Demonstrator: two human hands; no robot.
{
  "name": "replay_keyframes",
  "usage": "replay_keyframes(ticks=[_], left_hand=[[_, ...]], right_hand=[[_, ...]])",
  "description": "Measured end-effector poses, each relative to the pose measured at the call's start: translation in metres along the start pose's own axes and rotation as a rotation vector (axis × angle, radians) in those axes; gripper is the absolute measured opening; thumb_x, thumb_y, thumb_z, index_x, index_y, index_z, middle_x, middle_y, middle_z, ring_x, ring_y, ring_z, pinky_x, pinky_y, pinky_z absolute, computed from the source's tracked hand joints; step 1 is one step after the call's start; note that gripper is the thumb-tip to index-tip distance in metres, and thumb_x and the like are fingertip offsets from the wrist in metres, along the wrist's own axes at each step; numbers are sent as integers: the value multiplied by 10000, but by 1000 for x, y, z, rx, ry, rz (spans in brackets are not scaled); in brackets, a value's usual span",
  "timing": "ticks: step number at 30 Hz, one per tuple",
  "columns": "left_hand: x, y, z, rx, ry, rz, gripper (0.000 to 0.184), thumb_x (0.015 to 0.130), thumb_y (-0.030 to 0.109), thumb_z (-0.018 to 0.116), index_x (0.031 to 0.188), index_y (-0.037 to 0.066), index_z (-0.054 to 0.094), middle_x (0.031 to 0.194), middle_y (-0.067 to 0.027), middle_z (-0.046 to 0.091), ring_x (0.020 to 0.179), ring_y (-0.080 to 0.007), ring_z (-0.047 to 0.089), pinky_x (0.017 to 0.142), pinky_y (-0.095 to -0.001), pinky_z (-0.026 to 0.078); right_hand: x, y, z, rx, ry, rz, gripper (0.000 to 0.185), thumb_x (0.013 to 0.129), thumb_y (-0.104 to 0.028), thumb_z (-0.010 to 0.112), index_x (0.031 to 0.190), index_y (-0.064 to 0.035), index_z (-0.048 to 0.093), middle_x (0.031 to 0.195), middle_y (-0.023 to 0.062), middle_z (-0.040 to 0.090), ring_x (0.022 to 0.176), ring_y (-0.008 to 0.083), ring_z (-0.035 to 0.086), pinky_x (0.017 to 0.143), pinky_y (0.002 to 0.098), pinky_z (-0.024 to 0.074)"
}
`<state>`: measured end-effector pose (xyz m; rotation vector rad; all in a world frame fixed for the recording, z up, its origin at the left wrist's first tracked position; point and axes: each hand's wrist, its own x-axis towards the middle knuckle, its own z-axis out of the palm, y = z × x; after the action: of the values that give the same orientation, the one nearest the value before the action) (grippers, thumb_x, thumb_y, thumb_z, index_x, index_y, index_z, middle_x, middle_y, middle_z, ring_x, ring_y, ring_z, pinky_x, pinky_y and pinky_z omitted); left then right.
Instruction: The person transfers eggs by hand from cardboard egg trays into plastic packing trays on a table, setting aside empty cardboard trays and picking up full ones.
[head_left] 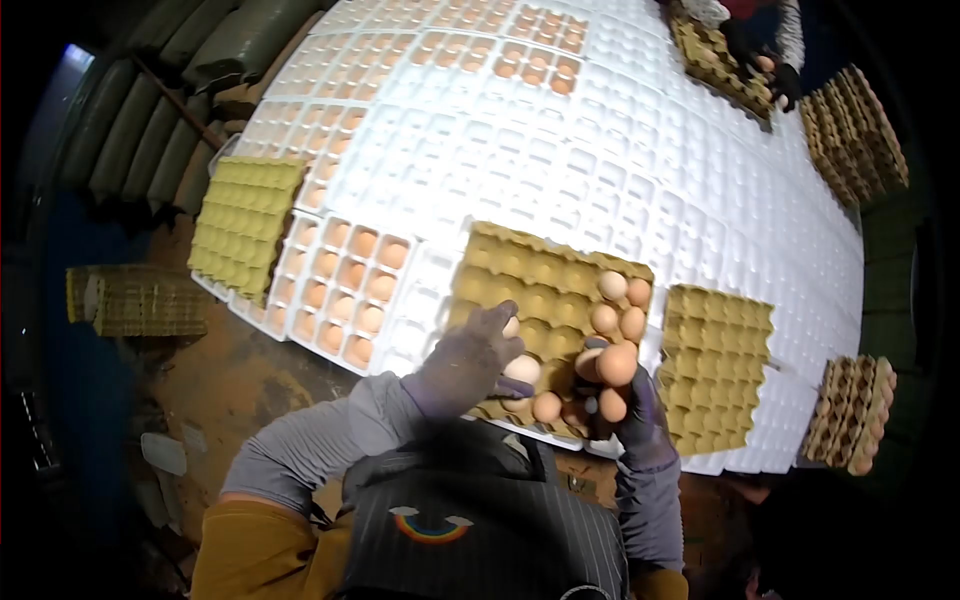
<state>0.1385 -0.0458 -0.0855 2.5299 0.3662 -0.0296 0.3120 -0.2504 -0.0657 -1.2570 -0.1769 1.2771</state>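
Gloved fingers (490, 325) at eggs (617, 364), white trays (430, 150), sacks (130, 140)

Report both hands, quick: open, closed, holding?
Left hand: partly curled at an egg; grip can't be told.
Right hand: closed around several eggs.

Before me, an egg tray (500, 268) lies on the rack-covered table (545, 190), eggs (613, 286) in its right and near cells. I have a second tray (712, 365) to its right, an egg-filled rack (404, 268) left, a third tray (245, 215) farther left and sacks (255, 40) behind.
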Motion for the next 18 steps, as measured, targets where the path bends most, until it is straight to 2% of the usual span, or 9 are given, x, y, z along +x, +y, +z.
replay_keyframes(ticks=[1,2,6,7,9,11,12,15,18], left_hand=[[-7,-7,-13,-59,40,-54,448,778,423,825,1007,74,663,1388,-187,423,1201,-422,493,945,-508,492],[-18,-15,-29,-47,13,-164,500,765,460,841,1029,65,683,1401,-205,410,1210,-423,492,967,-501,491],[-43,-94,-90,305,266,-426,574,747,452,855,1109,38,689,1386,-231,422,1251,-401,484,990,-484,492],[-39,-120,-108,228,304,-558,559,731,404,871,1105,33,682,1379,-232,428,1247,-400,491,994,-480,489],[-30,-177,-126,335,403,-521,499,744,266,862,1147,58,654,1410,-213,426,1246,-397,492,992,-476,491],[-12,-225,-132,398,338,-540,440,782,240,826,1161,94,657,1427,-186,428,1252,-390,489,988,-470,493],[-5,-247,-132,386,337,-533,440,782,240,826,1161,94,657,1427,-186,428,1252,-390,489,988,-470,493],[13,-286,-133,452,165,-446,395,822,251,795,1175,128,668,1406,-173,460,1230,-388,521,975,-463,504],[25,-300,-144,180,311,-217,403,894,249,720,1282,172,643,1347,-184,520,1148,-356,608,975,-448,515]], right_hand=[[5,-4,8,55,38,32,568,973,-311,598,1427,12,488,1096,114,671,835,152,654,698,256,518],[15,-2,8,38,-108,10,587,956,-350,601,1388,37,513,1171,110,640,827,159,651,707,260,511],[73,-4,73,-622,-103,-191,362,818,-227,745,1101,-4,713,1298,155,564,1196,267,575,1015,369,456],[91,-2,95,-848,-90,-352,359,811,-280,782,1088,-60,719,1318,162,564,1170,298,593,965,387,492],[127,-7,152,-1094,1,-360,376,777,-333,814,1073,-126,711,1347,147,556,1131,336,602,889,410,539],[180,10,183,-1458,128,-737,434,747,-325,847,1118,-150,704,1378,120,548,1097,349,617,870,426,552],[203,12,197,-1506,154,-767,449,753,-320,843,1135,-144,683,1388,116,523,1085,353,613,874,438,552],[253,10,231,-1691,110,-649,303,833,-303,719,1059,-120,633,1359,157,518,989,342,609,852,450,546],[284,28,264,-1588,48,-653,257,909,-241,640,1144,-139,641,1355,173,515,1039,354,619,890,464,541]])
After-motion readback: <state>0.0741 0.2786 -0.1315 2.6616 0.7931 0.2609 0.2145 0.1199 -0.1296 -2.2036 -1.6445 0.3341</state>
